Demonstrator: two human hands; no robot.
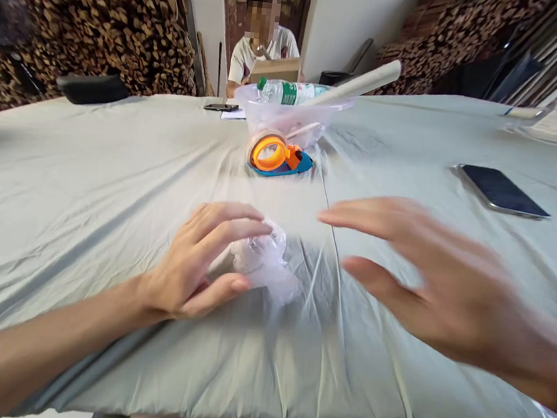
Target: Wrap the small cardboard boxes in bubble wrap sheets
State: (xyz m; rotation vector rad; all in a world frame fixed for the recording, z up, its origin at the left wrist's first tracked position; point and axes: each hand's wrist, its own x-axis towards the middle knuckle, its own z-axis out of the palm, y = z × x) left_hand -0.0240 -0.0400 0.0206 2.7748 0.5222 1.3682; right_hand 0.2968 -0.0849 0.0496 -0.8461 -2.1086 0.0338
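Note:
Crumpled clear plastic film (270, 262) lies on the cloth-covered table near its front edge. My left hand (205, 258) is at the film's left side, its fingers spread and reaching over the film's edge; it does not grip the film. To the right, my right hand (427, 273) is raised over the cloth, blurred by motion, thumb and fingers apart and nothing between them. Beyond both hands, an orange and blue tape dispenser (282, 156) rests against a translucent pink basin (263, 117).
A green-capped bottle (291, 93) and a white roll (360, 83) lie across the basin. A phone (502, 191) is at the right, another phone (221, 106) behind. A black case (92, 88) sits far left. A person (280, 45) sits opposite with a cardboard box (276, 68).

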